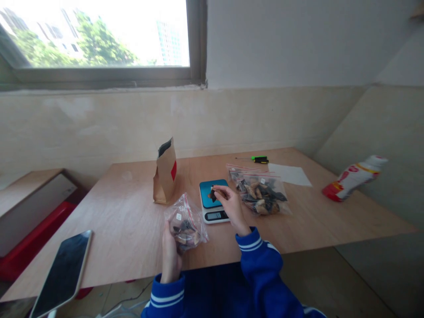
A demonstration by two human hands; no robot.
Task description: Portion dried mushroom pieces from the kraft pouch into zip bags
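My left hand [171, 252] is wrapped round the side of a clear zip bag [185, 225] that has dark and tan dried pieces at its bottom. Between the fingertips of my right hand [232, 205] is a dried piece [213, 195], dark with a tan part, that looks like dried mushroom. It is over the blue plate of a small kitchen scale [204, 187]; whether it touches the plate I cannot tell. The scale's display is lit, but its digits are too small to read. Just right of the scale lie filled zip bags [261, 194] of similar dried pieces.
A brown paper bag [165, 174] stands open behind the left zip bag. Screwdrivers [260, 160] and a white paper sheet [289, 175] lie at the back right. A red-and-white bottle [353, 179] is at the right, a tablet [62, 274] at the front left edge.
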